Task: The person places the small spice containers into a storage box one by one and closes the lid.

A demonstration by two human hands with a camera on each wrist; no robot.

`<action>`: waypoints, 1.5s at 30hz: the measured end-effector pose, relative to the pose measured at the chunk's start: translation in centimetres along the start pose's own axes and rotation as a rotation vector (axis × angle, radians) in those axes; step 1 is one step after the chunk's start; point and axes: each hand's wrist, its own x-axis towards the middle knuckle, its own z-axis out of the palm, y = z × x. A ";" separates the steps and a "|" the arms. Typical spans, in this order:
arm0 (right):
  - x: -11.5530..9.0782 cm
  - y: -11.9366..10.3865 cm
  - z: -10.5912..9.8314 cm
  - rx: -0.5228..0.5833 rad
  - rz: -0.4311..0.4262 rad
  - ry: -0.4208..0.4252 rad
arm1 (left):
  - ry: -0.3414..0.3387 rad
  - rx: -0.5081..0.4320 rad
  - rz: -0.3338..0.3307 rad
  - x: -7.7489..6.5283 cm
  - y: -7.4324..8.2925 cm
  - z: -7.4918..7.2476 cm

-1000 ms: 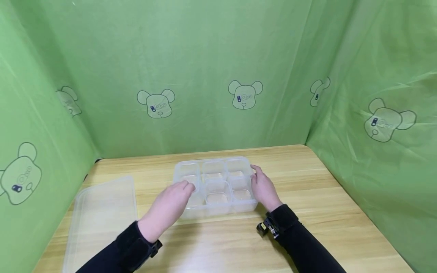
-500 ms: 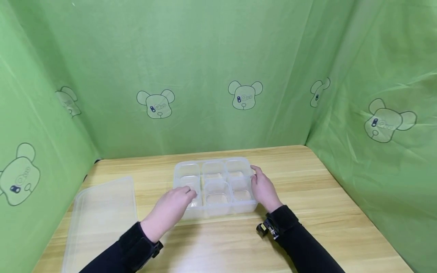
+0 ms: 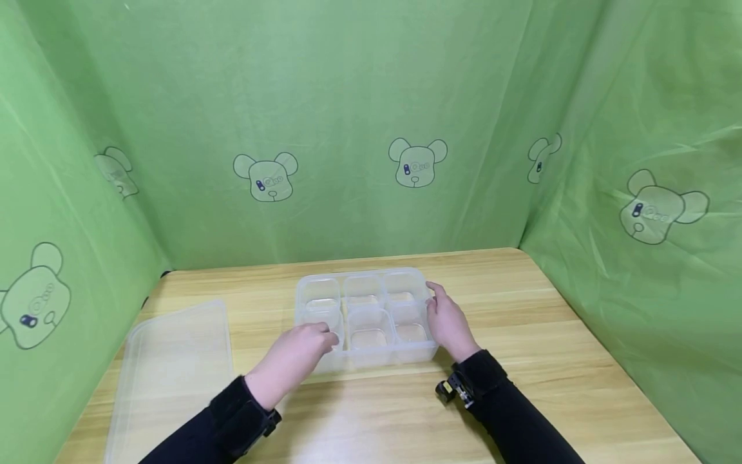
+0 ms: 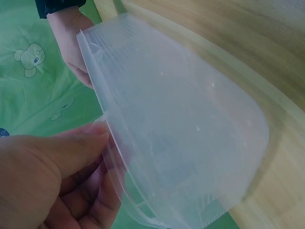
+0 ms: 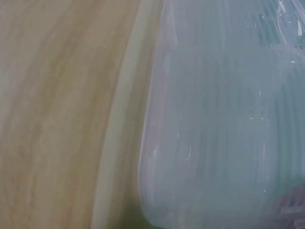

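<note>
A clear plastic storage box (image 3: 371, 356) stands on the table, fitted with several small clear containers in two rows. My left hand (image 3: 292, 357) is at its front left compartment, thumb and fingers pinching the rim of a small container (image 3: 321, 318) seated there. The left wrist view has the thumb against this rim, near the big box's wall (image 4: 171, 114). My right hand (image 3: 451, 325) holds the box's right end, thumb by the rim and index finger toward the back corner; the other fingers are mostly hidden. In the right wrist view the box's wall (image 5: 205, 124) fills the right side.
A flat translucent lid (image 3: 174, 367) lies on the wooden table (image 3: 522, 361) at the left, beside the left forearm. Green cloth walls (image 3: 342, 84) with bear-head prints enclose the table at the back and both sides.
My left hand has moved slightly down and right, and the small container under it has settled lower into the front left compartment. My right hand and the box have stayed in place.
</note>
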 end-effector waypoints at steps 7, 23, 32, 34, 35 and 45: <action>-0.1 -0.1 -0.1 0.014 0.007 0.001 | -0.023 -0.067 -0.012 0.1 -0.2 0.3; -0.8 0.1 0.2 0.018 0.017 -0.006 | -0.081 -0.153 0.014 -0.1 -0.7 0.6; -0.7 0.0 0.2 0.006 0.002 0.001 | -0.101 -0.135 0.054 -0.1 -1.2 0.6; -0.6 0.0 0.1 0.004 0.003 -0.003 | -0.104 -0.138 0.053 0.0 -1.2 0.5; -0.6 -0.1 0.1 0.006 0.006 -0.005 | -0.107 -0.139 0.050 0.0 -1.2 0.5; -0.2 -0.1 -0.2 0.004 0.002 -0.003 | -0.101 -0.123 0.041 0.2 -1.2 0.2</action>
